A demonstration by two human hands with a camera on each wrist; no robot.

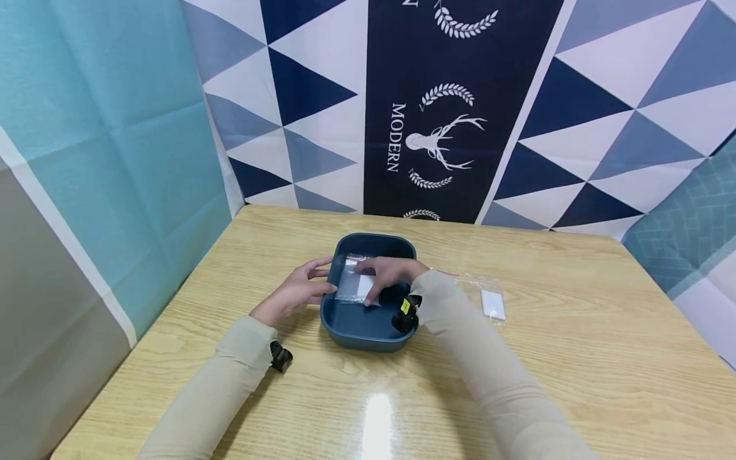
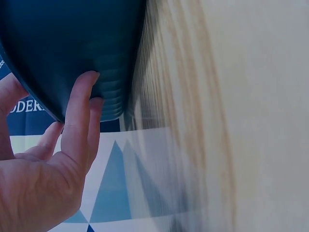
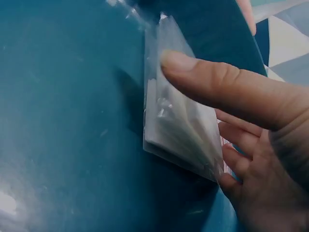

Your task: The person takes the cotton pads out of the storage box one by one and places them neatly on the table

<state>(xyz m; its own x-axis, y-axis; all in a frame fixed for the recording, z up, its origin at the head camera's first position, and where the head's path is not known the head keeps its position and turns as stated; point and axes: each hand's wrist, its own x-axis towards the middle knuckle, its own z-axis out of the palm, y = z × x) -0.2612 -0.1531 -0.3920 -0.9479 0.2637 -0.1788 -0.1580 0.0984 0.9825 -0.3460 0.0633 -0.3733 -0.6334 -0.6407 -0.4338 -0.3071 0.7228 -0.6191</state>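
Observation:
A dark blue plastic bin (image 1: 368,343) stands on the wooden table. My left hand (image 1: 294,292) holds its left side, fingers (image 2: 77,116) against the outer wall and thumb at the rim. Inside the bin, my right hand (image 1: 393,271) grips a small stack of clear plastic bags (image 3: 181,121) with white contents. In the right wrist view its thumb (image 3: 217,82) lies across the near face of the bags and the other fingers are behind them. What the white contents are, I cannot tell.
To the right of the bin, another clear bag (image 1: 492,304) with a white rectangular piece lies on the table (image 1: 575,345). A patterned cloth (image 1: 322,96) hangs along the table's back edge, and a turquoise and grey one (image 1: 144,160) hangs at the left.

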